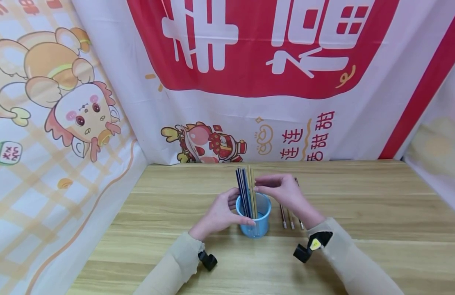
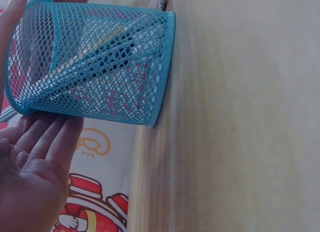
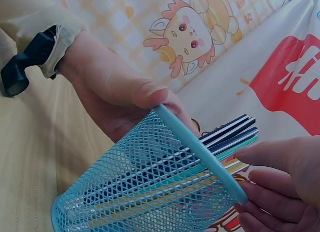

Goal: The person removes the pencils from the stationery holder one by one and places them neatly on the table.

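A light-blue mesh pen holder stands upright on the table, with several pencils leaning in it, dark blue, teal and yellow. My left hand grips the holder near its rim, thumb on the near side and fingers round the left; the left wrist view shows the fingers against the mesh. Beside the pencil tops is my right hand, thumb and fingers apart and loosely bent. In the right wrist view its thumb lies close to the pencil ends; whether it touches them I cannot tell.
Several slim pencils with pale ends lie on the wooden table right of the holder, partly hidden by my right forearm. A printed cloth hangs behind the table and another along its left side.
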### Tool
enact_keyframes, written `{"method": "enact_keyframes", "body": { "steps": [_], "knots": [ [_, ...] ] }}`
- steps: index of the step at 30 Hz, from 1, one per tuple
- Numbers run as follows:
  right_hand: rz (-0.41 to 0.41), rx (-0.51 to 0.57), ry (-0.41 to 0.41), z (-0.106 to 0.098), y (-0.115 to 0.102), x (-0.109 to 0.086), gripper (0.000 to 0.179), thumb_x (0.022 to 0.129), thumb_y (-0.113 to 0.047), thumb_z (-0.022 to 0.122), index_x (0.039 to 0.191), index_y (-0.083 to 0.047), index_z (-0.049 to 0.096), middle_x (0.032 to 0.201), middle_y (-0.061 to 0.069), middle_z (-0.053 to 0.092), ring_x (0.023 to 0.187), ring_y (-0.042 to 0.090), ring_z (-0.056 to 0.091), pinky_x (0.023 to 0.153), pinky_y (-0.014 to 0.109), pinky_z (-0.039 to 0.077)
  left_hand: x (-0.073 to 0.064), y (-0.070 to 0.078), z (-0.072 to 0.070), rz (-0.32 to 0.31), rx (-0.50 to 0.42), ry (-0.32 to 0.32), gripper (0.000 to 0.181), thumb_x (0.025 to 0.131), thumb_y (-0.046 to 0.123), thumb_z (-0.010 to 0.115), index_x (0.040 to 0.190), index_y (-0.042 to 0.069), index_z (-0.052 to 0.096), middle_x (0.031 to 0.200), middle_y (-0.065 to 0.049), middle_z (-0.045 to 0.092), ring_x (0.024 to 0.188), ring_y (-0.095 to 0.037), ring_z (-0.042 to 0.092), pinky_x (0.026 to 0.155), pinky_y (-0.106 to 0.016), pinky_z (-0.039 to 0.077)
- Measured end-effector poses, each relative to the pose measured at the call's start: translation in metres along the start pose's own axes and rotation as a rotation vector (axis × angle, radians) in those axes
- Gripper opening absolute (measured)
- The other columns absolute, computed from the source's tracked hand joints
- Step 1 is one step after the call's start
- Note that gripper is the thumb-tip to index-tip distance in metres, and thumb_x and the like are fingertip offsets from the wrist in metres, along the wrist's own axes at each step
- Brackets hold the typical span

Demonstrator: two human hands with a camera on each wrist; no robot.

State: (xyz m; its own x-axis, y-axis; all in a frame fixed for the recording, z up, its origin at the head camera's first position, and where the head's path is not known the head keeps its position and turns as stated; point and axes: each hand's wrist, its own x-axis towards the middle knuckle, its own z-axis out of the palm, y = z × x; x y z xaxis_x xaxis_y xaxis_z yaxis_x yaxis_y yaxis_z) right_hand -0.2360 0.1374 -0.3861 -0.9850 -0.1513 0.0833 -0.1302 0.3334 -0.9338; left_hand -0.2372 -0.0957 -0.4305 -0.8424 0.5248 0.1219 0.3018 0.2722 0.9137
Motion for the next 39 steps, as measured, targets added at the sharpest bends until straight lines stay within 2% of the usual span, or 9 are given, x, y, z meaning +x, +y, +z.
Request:
{"method": "enact_keyframes", "body": {
  "steps": [11, 27, 39],
  "knots": [
    [-0.008, -0.023, 0.031, 0.006, 0.006, 0.002, 0.032, 0.088, -0.027, 0.083, 0.117, -0.015, 0.076, 0.112, 0.001, 0.074, 0.104, 0.020, 0.068, 0.094, 0.042, 0.056, -0.002, 0.002, 0.000, 0.003, -0.007, 0.000, 0.093, 0.073, 0.030, 0.095, 0.152, 0.023, 0.045, 0.149, 0.004, 0.052, 0.130, -0.014, 0.054, 0.110, -0.035, 0.043],
    [-0.006, -0.031, 0.053, 0.011, 0.009, 0.004, 0.029, 0.089, -0.026, 0.082, 0.115, -0.016, 0.077, 0.110, 0.000, 0.074, 0.103, 0.020, 0.068, 0.092, 0.042, 0.056, -0.002, 0.002, 0.001, -0.011, -0.009, 0.003, 0.095, 0.073, 0.031, 0.095, 0.153, 0.020, 0.045, 0.149, 0.002, 0.052, 0.130, -0.015, 0.054, 0.110, -0.035, 0.043],
    [-0.009, 0.012, 0.059, 0.011, 0.008, 0.003, 0.032, 0.088, -0.026, 0.083, 0.116, -0.011, 0.076, 0.109, 0.004, 0.075, 0.103, 0.022, 0.069, 0.093, 0.042, 0.056, -0.001, -0.001, 0.001, 0.032, -0.022, -0.007, 0.092, 0.074, 0.029, 0.095, 0.151, 0.024, 0.045, 0.148, 0.005, 0.052, 0.129, -0.013, 0.054, 0.110, -0.033, 0.043]
  ]
}}
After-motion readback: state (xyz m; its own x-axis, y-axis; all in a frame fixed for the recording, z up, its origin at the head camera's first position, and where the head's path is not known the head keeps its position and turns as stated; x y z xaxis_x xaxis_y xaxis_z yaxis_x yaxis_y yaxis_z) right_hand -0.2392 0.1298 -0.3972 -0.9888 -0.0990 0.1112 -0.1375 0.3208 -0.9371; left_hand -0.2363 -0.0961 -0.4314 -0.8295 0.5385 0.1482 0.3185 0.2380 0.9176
